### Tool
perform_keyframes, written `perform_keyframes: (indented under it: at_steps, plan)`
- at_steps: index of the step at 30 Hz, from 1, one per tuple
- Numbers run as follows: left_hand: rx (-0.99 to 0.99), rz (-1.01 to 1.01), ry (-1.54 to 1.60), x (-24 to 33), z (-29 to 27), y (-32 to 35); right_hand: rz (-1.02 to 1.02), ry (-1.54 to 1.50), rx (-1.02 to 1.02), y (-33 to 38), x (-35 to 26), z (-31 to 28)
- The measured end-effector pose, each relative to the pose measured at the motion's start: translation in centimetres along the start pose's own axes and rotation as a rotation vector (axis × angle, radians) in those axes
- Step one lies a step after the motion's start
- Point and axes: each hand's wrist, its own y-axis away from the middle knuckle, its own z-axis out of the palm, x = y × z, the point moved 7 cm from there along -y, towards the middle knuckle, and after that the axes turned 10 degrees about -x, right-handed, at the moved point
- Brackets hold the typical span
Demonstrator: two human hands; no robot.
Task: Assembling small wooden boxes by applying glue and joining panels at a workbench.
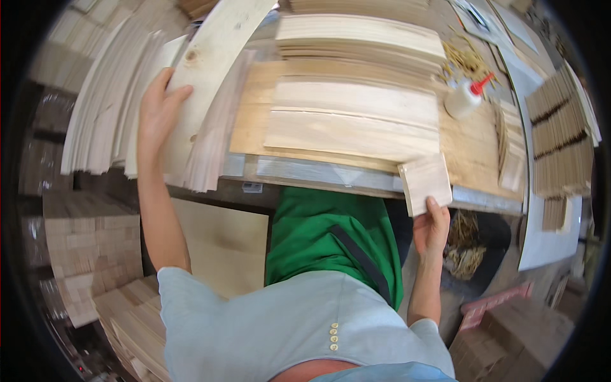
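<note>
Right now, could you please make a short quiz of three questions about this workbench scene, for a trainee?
1. True or false: the right hand holds a small square wooden piece at the near edge of the workbench.
2. What does the left hand rest on?
A. the glue bottle
B. a long pale plank
C. the green apron
3. Fill in: the glue bottle has a ___ cap.

Key: 1 true; 2 B; 3 red.
</note>
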Motion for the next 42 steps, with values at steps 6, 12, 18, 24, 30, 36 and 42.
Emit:
perform_keyframes:
  at_steps: [6,12,18,24,30,36,42]
  plan:
    - [-0.349,0.394,0.142,13.6,8.3,1.7,-0.141,0.029,0.114,-0.3,-3.4,-1.8]
    - [-0.428,0.669,0.046,17.5,16.7,0.2,-0.241,0.077,0.183,1.1,-5.4,-3.8]
    - [-0.492,0.654,0.018,17.2,19.7,-1.1,-0.244,0.102,0.253,2.2,-5.8,-5.3]
    - [-0.518,0.617,0.066,16.4,19.8,-1.8,-0.266,0.188,0.272,0.9,-6.6,-4.3]
    - [-0.519,0.654,0.027,16.8,19.7,-1.7,-0.300,0.410,0.267,-1.9,-7.6,-3.9]
    - [-0.513,0.689,0.010,17.3,19.5,-1.1,-0.321,0.542,0.230,-4.4,-8.3,-2.7]
    - [-0.541,0.707,0.041,16.4,19.9,-2.0,-0.319,0.628,0.249,-5.1,-8.4,-3.0]
